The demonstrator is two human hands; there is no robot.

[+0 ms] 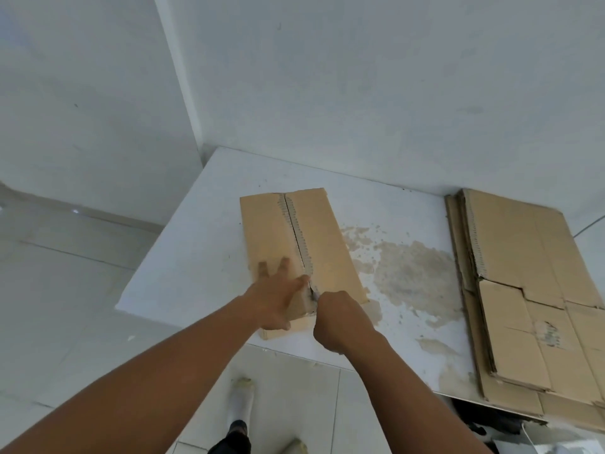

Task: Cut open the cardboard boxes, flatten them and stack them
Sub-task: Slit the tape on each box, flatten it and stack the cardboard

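Looking down through the head view, we see our left hand [278,303] pressing flat, fingers spread, on the near left flap of the cardboard box [327,250], which lies on the white table [183,257]. Our right hand [340,322] is curled into a fist at the near end of the box's centre seam [296,234], and we cannot tell what it grips. Well apart, at the table's right side, lies a stack of flattened boxes [523,290], with a beige stain [409,273] between.
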